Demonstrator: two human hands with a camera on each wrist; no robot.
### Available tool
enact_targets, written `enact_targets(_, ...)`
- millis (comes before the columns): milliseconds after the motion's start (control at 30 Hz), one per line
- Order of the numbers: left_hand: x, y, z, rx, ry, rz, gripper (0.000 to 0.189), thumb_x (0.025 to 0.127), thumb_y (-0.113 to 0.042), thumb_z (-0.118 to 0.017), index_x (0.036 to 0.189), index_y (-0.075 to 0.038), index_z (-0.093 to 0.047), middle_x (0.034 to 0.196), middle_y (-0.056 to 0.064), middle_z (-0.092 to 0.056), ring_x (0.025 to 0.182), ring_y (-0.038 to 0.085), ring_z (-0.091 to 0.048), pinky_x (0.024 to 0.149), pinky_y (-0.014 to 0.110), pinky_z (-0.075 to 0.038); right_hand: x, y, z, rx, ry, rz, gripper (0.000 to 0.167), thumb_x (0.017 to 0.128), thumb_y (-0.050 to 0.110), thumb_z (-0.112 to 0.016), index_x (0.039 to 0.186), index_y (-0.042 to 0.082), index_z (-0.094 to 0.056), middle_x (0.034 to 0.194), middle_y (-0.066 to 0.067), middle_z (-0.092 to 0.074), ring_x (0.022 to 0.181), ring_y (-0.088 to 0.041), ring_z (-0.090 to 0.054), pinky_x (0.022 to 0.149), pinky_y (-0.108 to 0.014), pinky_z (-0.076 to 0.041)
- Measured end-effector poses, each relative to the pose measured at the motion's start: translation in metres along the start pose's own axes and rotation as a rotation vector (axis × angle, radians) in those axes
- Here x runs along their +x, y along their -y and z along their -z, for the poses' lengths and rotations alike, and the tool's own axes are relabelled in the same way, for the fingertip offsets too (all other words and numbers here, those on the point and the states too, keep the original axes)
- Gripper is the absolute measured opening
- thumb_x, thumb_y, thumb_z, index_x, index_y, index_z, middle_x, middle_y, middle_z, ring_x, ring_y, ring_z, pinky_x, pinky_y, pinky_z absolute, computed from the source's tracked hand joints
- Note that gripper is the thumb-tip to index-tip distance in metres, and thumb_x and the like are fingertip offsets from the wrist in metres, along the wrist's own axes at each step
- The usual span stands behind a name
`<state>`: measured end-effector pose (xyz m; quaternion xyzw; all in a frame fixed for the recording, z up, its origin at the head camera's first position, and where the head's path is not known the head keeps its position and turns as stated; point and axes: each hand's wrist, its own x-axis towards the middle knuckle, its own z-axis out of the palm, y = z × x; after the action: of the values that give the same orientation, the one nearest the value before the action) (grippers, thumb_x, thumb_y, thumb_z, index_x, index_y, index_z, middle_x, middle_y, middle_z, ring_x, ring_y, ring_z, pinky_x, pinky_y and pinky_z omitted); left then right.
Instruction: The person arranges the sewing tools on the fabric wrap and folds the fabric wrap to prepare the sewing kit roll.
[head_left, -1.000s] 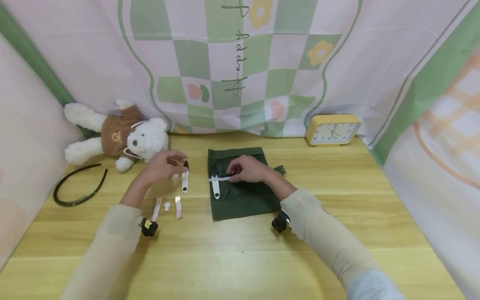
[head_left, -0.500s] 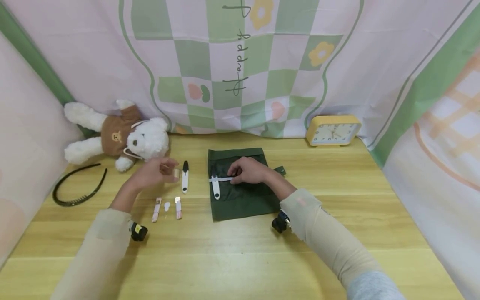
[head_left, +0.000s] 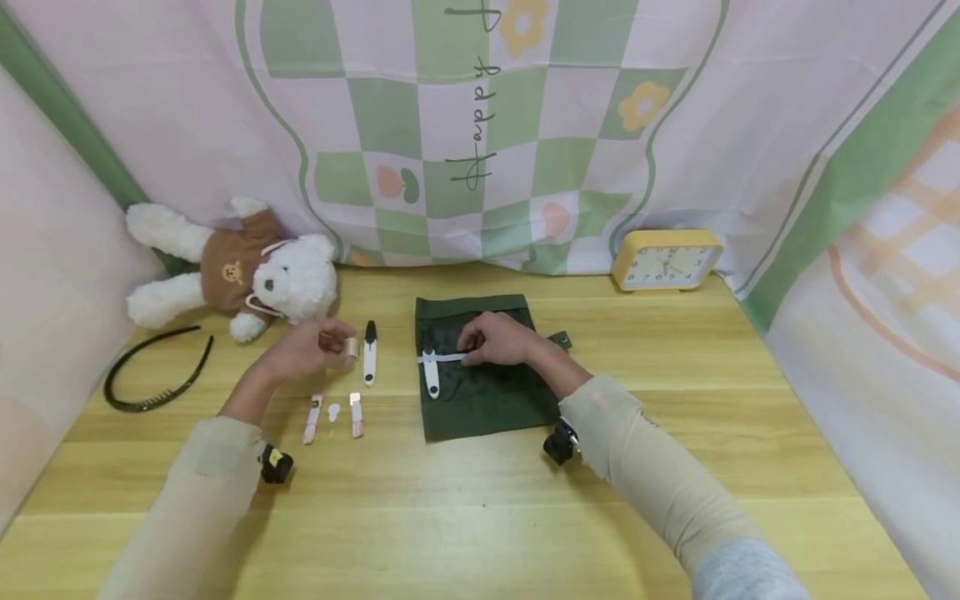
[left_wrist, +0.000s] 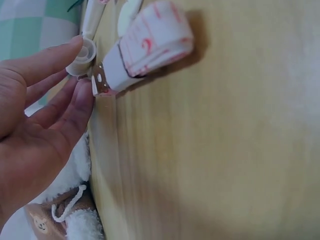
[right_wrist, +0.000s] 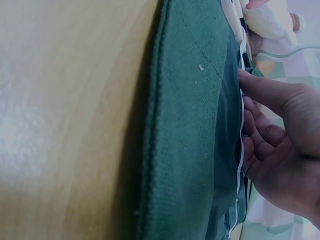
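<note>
My left hand [head_left: 303, 350] pinches a small spool of pale thread [head_left: 351, 348] between thumb and fingers, close over the table. In the left wrist view the spool [left_wrist: 82, 57] shows its round white end. Right beside it is a slim white tool with a black tip [head_left: 371, 354]. My right hand [head_left: 498, 340] holds the white elastic band [head_left: 450, 357] across a dark green cloth pouch [head_left: 480, 417], thumb on the band. A similar white tool [head_left: 431, 375] lies under the band's left part. In the right wrist view the fingers [right_wrist: 255, 130] are curled behind the band.
A folded tape measure [left_wrist: 155, 40], a second small pink-and-white item [head_left: 312, 419] and a white piece [head_left: 333, 412] lie nearer the front. A black headband [head_left: 153, 404] and plush dog [head_left: 232, 271] are at left; a yellow clock [head_left: 667, 260] stands back right.
My left hand has moved left and slightly toward me, off the white tool, and now has the thread spool in its fingertips. The right hand keeps nearly the same place at the band.
</note>
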<state>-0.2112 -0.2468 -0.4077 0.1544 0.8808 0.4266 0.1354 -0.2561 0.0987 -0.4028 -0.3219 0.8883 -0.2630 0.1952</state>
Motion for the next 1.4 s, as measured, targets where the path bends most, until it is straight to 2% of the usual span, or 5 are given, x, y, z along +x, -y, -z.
enact_targets(300, -0.001, 0.003, 0.0, 0.018, -0.032, 0.028, 0.04, 0.088, -0.007, -0.079, 0.119, 0.011, -0.064, 0.104, 0.018, -0.067, 0.097, 0.03, -0.063, 0.089, 0.041, -0.051, -0.001, 0.0, -0.001, 0.012, -0.012, -0.012, 0.008, 0.092, 0.015, -0.078, 0.097, 0.009, -0.075, 0.092, 0.0, -0.071, 0.086, -0.015, -0.064, 0.079, -0.033, -0.052)
enact_targets(700, -0.002, -0.003, 0.0, -0.009, -0.053, 0.039, 0.04, 0.092, -0.019, -0.077, 0.121, 0.004, -0.063, 0.112, 0.019, -0.065, 0.104, 0.034, -0.062, 0.092, 0.048, -0.052, -0.001, -0.002, -0.004, 0.009, -0.026, -0.011, 0.007, 0.093, 0.016, -0.077, 0.096, 0.01, -0.076, 0.093, 0.0, -0.071, 0.086, -0.014, -0.064, 0.078, -0.032, -0.052)
enact_targets(900, 0.0, -0.013, -0.001, 0.005, -0.092, -0.01, 0.048, 0.094, -0.027, -0.076, 0.128, 0.003, -0.063, 0.114, 0.019, -0.067, 0.107, 0.035, -0.062, 0.095, 0.051, -0.051, -0.002, -0.003, -0.004, 0.002, -0.033, 0.003, 0.007, 0.093, 0.015, -0.076, 0.096, 0.009, -0.076, 0.093, 0.0, -0.071, 0.086, -0.014, -0.064, 0.078, -0.032, -0.053)
enact_targets(1233, 0.01, -0.026, -0.009, 0.064, -0.127, -0.069, 0.043, 0.096, -0.031, -0.073, 0.126, -0.001, -0.068, 0.112, 0.014, -0.068, 0.104, 0.029, -0.063, 0.092, 0.047, -0.052, -0.001, -0.002, -0.004, 0.0, -0.035, 0.002, 0.006, 0.093, 0.014, -0.076, 0.096, 0.009, -0.076, 0.093, 0.0, -0.071, 0.087, -0.014, -0.064, 0.079, -0.032, -0.053)
enact_targets(1400, 0.019, -0.037, -0.018, 0.052, -0.12, -0.153, 0.037, 0.098, -0.027, -0.07, 0.123, 0.001, -0.069, 0.106, 0.01, -0.069, 0.096, 0.024, -0.064, 0.085, 0.041, -0.053, -0.001, -0.001, -0.005, 0.006, -0.035, -0.006, 0.006, 0.093, 0.014, -0.076, 0.097, 0.009, -0.076, 0.094, -0.001, -0.071, 0.087, -0.014, -0.064, 0.079, -0.032, -0.053)
